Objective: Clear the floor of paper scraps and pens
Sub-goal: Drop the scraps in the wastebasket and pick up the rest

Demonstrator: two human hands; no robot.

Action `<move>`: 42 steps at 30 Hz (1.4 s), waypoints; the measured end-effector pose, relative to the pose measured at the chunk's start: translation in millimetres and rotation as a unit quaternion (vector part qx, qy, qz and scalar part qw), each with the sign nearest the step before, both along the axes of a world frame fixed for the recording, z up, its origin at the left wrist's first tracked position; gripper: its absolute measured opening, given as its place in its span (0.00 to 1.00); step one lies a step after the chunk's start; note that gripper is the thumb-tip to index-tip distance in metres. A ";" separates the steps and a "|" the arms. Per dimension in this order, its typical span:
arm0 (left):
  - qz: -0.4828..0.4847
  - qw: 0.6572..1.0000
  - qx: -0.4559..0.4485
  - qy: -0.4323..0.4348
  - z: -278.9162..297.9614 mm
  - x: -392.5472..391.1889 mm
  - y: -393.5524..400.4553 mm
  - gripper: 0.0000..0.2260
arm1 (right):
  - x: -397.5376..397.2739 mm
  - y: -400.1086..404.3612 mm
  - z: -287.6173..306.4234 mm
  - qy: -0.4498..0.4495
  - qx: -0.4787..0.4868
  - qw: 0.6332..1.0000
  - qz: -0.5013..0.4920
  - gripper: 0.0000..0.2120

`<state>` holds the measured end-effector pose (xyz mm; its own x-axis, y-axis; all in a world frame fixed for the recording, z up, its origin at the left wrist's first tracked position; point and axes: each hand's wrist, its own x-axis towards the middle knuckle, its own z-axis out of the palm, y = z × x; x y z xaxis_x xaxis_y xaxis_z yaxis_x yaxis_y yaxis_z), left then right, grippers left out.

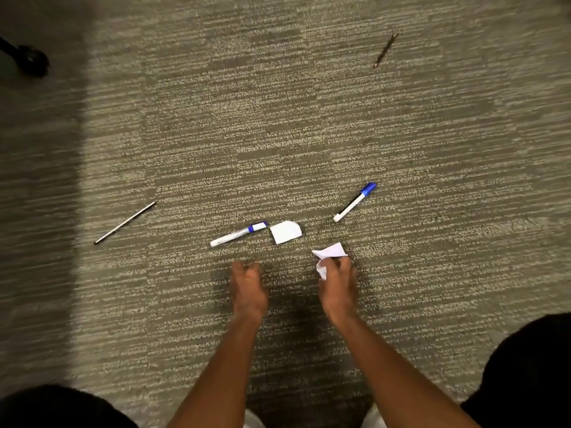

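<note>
My right hand [338, 282] is closed on a white paper scrap [329, 253] that sticks out above the fingers. My left hand [248, 288] hovers just over the carpet with its fingers curled and nothing in it. A second white paper scrap [285, 231] lies flat ahead of both hands. A white marker with a blue band [238, 234] lies just left of that scrap. Another marker with a blue cap [355, 201] lies further right. A thin black-and-white pen [125, 223] lies at the left, and a pencil [385, 49] lies far off at the upper right.
The floor is grey-beige striped carpet [278, 118]. A black chair caster [31, 58] sits at the upper left in a darker strip. My dark-clothed knees fill the bottom left corner [58, 409] and bottom right corner [531, 372].
</note>
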<state>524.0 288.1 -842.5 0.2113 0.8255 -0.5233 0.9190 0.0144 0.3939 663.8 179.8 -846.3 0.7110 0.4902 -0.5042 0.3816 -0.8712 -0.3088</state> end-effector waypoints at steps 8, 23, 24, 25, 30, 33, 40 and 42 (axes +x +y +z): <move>-0.023 0.999 -0.029 -0.019 19.7 14.3 -17.1 0.10 | -2.9 -12.3 12.7 0.015 0.027 0.999 -0.011 0.18; -0.155 0.987 0.044 0.018 11.9 64.2 12.4 0.28 | 36.1 -1.9 15.8 -0.052 0.036 0.992 0.104 0.16; -0.157 0.987 0.042 0.016 9.9 65.6 12.8 0.28 | 38.3 -1.2 14.4 -0.042 0.032 0.993 0.103 0.16; -0.158 0.987 0.036 0.015 6.7 66.6 13.1 0.28 | 40.1 -0.4 12.1 -0.033 0.029 0.994 0.104 0.17; -0.135 0.991 0.003 -0.008 -4.6 70.8 11.2 0.30 | 44.0 2.5 -2.6 -0.007 0.032 0.993 0.112 0.18; -0.146 0.989 0.029 0.015 -10.3 75.4 13.9 0.30 | 44.1 2.6 -7.8 0.003 0.071 0.995 0.068 0.19; -0.199 0.978 0.059 0.013 -16.6 68.5 32.3 0.31 | 44.1 3.7 -10.1 -0.029 0.085 0.993 0.080 0.20; -0.206 0.975 0.081 0.033 -17.4 74.1 38.2 0.36 | 41.5 1.0 -10.7 -0.019 0.097 0.992 0.078 0.19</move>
<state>598.2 326.2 -859.9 0.5123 0.7510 -0.4166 0.8573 -0.4186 0.2996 705.3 180.8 -857.0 0.6355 0.6811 -0.3637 0.5225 -0.7262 -0.4468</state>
